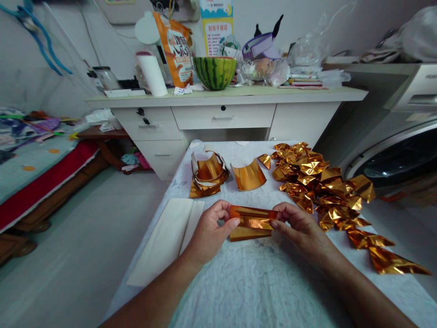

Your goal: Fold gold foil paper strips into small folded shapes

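A strip of shiny orange-gold foil paper (254, 221) stretches between my two hands, low over the cloth-covered table. My left hand (213, 228) pinches its left end between thumb and fingers. At the right end, my right hand (298, 225) has a similar pinch. Just below the strip, another flat gold piece (250, 234) shows. Beyond my hands stand a curved gold sheet (248, 176) and, to its left, a roll of curled gold sheets (209, 173). Many folded gold foil pieces (316, 171) form a heap on the right, trailing toward the near right edge.
Pale flat sheets (162, 241) lie on the table's left side. A white desk (223, 98) stands behind, holding a watermelon half (214, 73), an orange bag and a paper roll. A washing machine (403, 123) is at right, a bed at left.
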Action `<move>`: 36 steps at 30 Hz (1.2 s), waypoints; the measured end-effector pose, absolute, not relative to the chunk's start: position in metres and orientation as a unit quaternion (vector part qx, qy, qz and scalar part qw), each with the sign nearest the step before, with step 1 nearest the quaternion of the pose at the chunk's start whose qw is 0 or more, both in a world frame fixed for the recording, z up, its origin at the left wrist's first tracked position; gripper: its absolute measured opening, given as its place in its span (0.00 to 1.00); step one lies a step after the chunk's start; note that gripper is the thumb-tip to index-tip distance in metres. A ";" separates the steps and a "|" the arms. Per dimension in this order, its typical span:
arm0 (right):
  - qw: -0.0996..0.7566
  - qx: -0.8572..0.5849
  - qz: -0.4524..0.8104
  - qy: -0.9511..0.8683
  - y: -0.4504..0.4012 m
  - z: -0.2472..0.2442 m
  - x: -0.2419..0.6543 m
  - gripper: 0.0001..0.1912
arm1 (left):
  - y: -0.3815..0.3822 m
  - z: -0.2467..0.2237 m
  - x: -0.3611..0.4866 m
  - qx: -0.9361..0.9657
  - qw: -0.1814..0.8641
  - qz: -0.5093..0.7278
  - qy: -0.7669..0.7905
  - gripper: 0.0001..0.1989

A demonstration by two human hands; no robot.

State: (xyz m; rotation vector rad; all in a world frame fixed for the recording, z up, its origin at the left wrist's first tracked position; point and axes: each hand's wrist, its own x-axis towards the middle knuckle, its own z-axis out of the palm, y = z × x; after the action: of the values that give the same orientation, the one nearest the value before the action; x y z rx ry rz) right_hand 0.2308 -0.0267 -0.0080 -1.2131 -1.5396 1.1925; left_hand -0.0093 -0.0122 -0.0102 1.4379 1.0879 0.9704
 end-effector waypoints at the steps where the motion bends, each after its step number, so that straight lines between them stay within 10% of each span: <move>1: 0.419 -0.477 0.494 -0.594 -0.026 -0.008 0.230 0.12 | -0.012 -0.011 -0.009 0.593 0.527 0.405 0.455 0.08; 9: 0.431 -0.450 0.604 -0.496 -0.028 -0.005 0.225 0.16 | -0.012 -0.010 -0.007 0.599 0.501 0.391 0.488 0.13; 18: 0.467 -0.439 0.607 -0.470 -0.028 -0.007 0.221 0.15 | -0.029 0.000 0.001 0.753 0.131 0.410 0.498 0.15; 36: 0.395 -0.413 0.532 -0.625 -0.040 0.004 0.212 0.11 | -0.039 0.009 0.013 0.787 0.295 0.314 0.441 0.13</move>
State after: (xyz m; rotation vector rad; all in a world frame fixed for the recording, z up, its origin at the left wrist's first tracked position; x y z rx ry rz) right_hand 0.2123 -0.0399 0.0036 -1.0476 -1.5843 1.3503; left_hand 0.0132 -0.0391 0.0094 2.0948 1.1738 0.8357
